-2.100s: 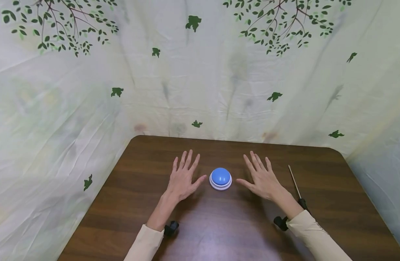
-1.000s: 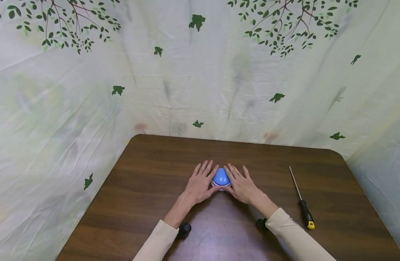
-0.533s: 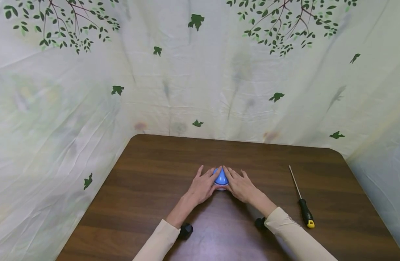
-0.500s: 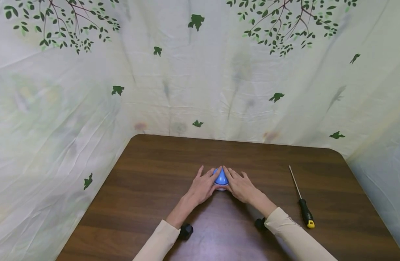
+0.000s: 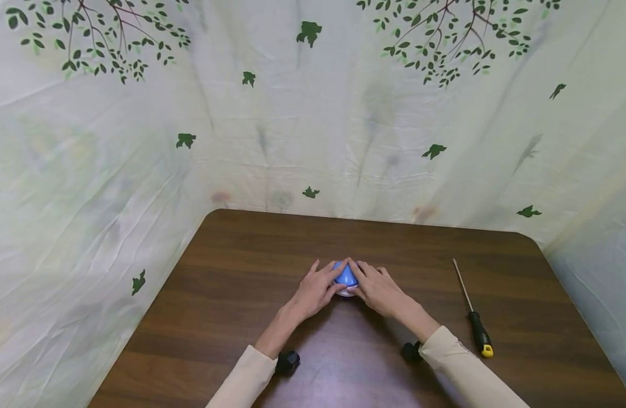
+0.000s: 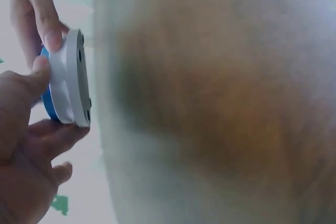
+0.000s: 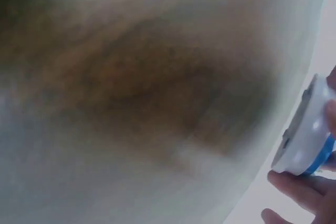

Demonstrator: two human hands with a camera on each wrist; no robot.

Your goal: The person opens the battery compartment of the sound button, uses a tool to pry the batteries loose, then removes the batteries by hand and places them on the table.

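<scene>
A push-button buzzer [image 5: 346, 276] with a blue dome and white round base is held between both hands near the table's middle. My left hand [image 5: 312, 293] grips its left side, index finger over the dome and thumb at the near rim. From the right, my right hand [image 5: 381, 292] grips it the same way, the two index fingertips meeting near the top. In the left wrist view the white base [image 6: 67, 80] shows its underside with small dark feet, facing the blurred tabletop. The right wrist view catches the buzzer's base [image 7: 307, 129] at its edge, fingers beneath the rim.
A screwdriver [image 5: 479, 334] with a black and yellow handle lies on the brown wooden table [image 5: 201, 317], right of the right forearm. Black wrist cameras [image 5: 287, 362] hang under both wrists. Pale cloth with leaf prints [image 5: 343, 141] surrounds the table's back and sides.
Both hands were spread apart on either side of the buzzer. They moved inward, closed around it and now hold it. Moving the right arm inward uncovered the screwdriver's handle.
</scene>
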